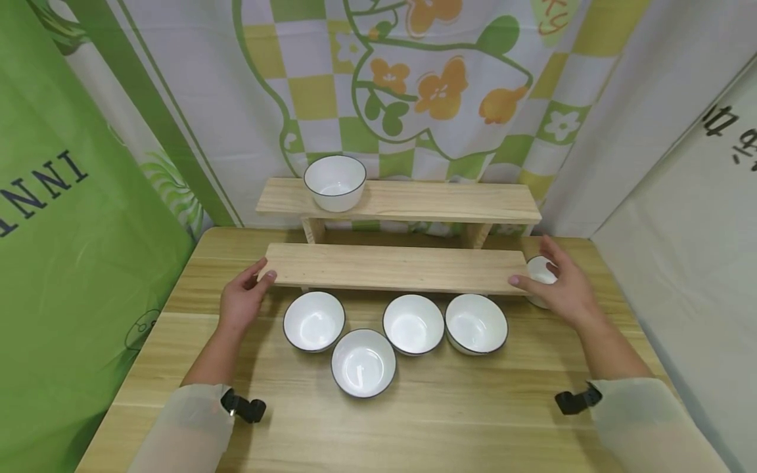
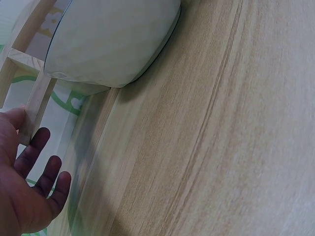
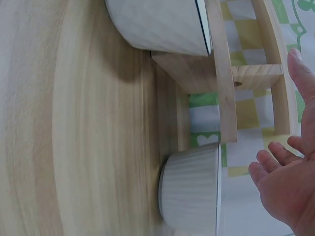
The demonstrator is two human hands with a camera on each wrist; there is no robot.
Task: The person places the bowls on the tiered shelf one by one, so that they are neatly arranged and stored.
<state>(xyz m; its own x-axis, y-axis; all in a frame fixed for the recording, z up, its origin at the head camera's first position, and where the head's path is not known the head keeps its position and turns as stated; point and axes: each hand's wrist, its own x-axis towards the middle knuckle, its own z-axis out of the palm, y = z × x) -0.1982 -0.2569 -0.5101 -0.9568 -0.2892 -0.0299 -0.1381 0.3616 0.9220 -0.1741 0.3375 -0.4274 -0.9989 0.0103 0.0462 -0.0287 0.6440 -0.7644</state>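
A two-tier wooden shelf stand point(image 1: 396, 268) stands at the back of the table, with a lower and an upper board. My left hand point(image 1: 244, 297) pinches the left end of the lower board between thumb and index finger; its other fingers stand away in the left wrist view. At the right end, my right hand point(image 1: 562, 282) is spread, its thumb over the board's corner in the head view. The right wrist view shows those fingers point(image 3: 268, 161) loosely extended, holding nothing. Behind this hand is a partly hidden white bowl point(image 1: 539, 270).
One white dark-rimmed bowl point(image 1: 335, 184) sits on the upper board point(image 1: 437, 200). Several more stand on the wooden table point(image 1: 461, 414) before the stand, including a front bowl point(image 1: 363, 364) and a right-hand bowl point(image 1: 476, 325). A patterned curtain point(image 1: 319, 98) hangs close behind.
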